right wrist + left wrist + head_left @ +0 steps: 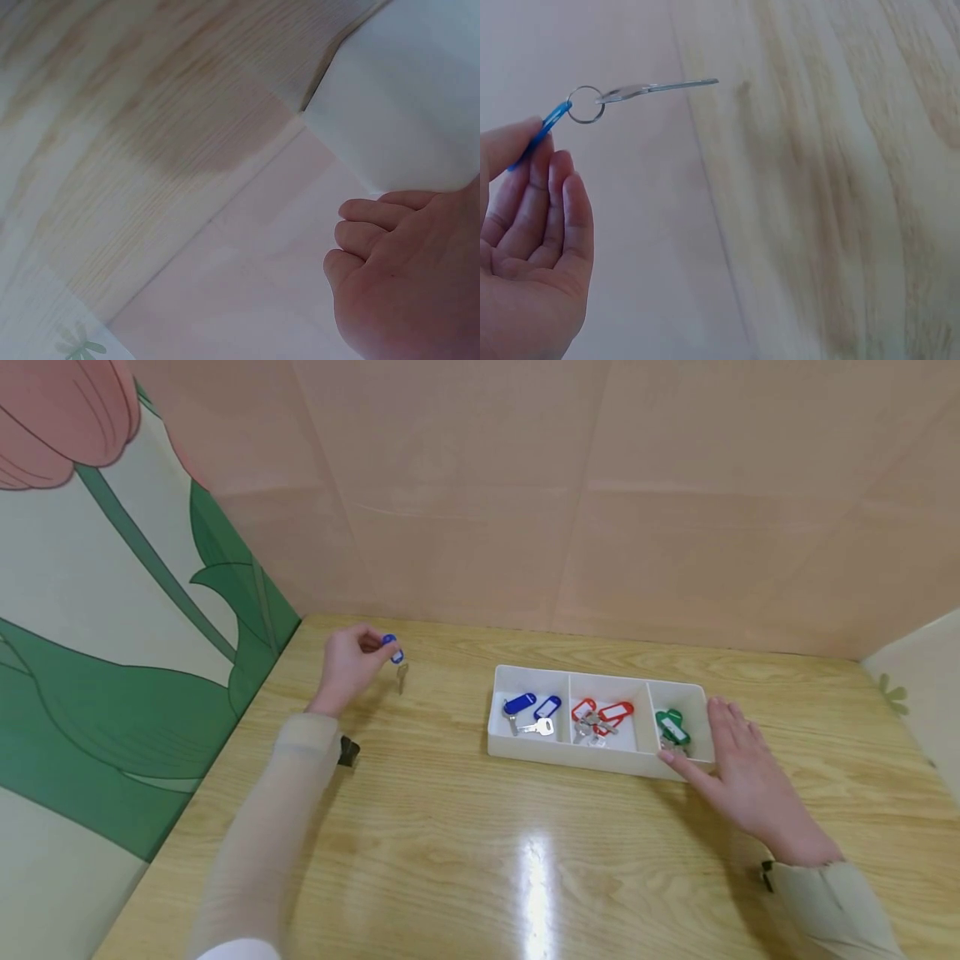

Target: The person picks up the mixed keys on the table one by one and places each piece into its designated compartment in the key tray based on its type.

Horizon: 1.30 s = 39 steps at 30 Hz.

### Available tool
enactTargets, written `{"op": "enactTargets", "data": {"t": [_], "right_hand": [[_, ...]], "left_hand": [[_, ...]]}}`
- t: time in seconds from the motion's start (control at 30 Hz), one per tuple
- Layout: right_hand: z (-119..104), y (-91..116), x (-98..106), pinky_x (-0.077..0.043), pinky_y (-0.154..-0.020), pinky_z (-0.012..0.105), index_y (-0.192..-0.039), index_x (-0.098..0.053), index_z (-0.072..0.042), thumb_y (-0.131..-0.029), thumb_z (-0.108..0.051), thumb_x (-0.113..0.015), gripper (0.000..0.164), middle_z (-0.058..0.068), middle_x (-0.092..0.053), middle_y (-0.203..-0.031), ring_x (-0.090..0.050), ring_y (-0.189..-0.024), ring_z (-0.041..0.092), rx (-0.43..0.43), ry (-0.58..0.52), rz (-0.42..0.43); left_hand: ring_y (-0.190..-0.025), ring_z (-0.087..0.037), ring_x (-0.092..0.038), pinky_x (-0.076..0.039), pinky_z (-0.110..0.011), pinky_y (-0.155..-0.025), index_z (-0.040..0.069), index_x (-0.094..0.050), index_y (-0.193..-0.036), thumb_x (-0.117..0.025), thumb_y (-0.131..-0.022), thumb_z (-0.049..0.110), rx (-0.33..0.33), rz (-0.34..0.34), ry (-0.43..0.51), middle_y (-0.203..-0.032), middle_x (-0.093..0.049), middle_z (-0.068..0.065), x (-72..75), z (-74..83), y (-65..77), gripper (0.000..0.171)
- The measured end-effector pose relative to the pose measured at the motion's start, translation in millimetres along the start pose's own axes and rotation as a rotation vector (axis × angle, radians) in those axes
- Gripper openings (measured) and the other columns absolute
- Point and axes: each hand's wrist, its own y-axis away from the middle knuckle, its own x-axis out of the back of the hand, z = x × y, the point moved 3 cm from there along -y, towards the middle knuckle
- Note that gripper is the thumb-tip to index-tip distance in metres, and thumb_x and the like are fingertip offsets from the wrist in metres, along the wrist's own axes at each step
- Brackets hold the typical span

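Note:
Between thumb and index finger, my left hand (351, 667) pinches a blue key tag (393, 649) above the table's far left part. A silver key (402, 677) dangles from it; in the left wrist view a metal ring (586, 105) links the two. A white three-compartment tray (570, 756) stands on the right half of the table. Blue key tags (548, 707) with keys lie in its left compartment, red tags (616, 711) with keys in the middle, green tags (672, 727) in the right. My right hand (750, 781) rests at the tray's right end, fingers extended, thumb at the front corner.
The wooden table (435, 843) meets a pinkish covered wall (465, 493) at the back. A panel with a painted tulip (142, 543) borders it on the left. A small black object (348, 752) shows beside my left sleeve.

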Motion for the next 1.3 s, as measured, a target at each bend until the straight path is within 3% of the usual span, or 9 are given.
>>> {"op": "enactTargets", "data": {"t": [0.27, 0.6, 1.03, 1.3], "right_hand": [[-2, 0, 1, 0.011, -0.120, 0.047, -0.159, 0.002, 0.004, -0.100, -0.050, -0.061, 0.102, 0.033, -0.001, -0.163, 0.005, -0.151, 0.044, 0.003, 0.001, 0.003], [0, -1, 1, 0.011, -0.120, 0.046, -0.159, 0.002, 0.004, -0.099, -0.051, -0.061, 0.103, 0.032, -0.001, -0.163, 0.005, -0.151, 0.043, 0.001, 0.000, -0.002], [-1, 0, 0, 0.010, -0.120, 0.047, -0.159, 0.001, 0.005, -0.099, -0.050, -0.062, 0.103, 0.033, -0.002, -0.163, 0.004, -0.151, 0.044, 0.004, -0.003, 0.005], [-1, -1, -1, 0.010, -0.120, 0.048, -0.159, 0.000, 0.006, -0.099, -0.050, -0.062, 0.103, 0.033, -0.002, -0.163, 0.002, -0.151, 0.045, 0.009, -0.002, 0.012]], "left_hand": [[-0.081, -0.023, -0.066, -0.057, -0.037, -0.076, 0.003, -0.071, -0.092, -0.079, -0.092, 0.016, -0.055, -0.014, 0.038, -0.089, -0.071, -0.009, -4.5, 14.1, 0.5, 0.015], [-0.084, -0.022, -0.067, -0.057, -0.037, -0.078, 0.003, -0.071, -0.094, -0.078, -0.093, 0.020, -0.036, -0.035, 0.062, -0.091, -0.071, -0.008, -10.8, 33.6, 1.5, 0.019], [-0.082, -0.018, -0.068, -0.058, -0.032, -0.077, 0.004, -0.071, -0.090, -0.080, -0.091, 0.016, -0.103, -0.021, 0.119, -0.088, -0.071, -0.006, -19.5, 53.4, 4.4, 0.015], [-0.083, -0.017, -0.068, -0.057, -0.031, -0.077, 0.004, -0.071, -0.091, -0.081, -0.090, 0.018, -0.078, -0.024, 0.168, -0.088, -0.071, -0.005, -24.4, 61.5, 6.4, 0.017]]}}
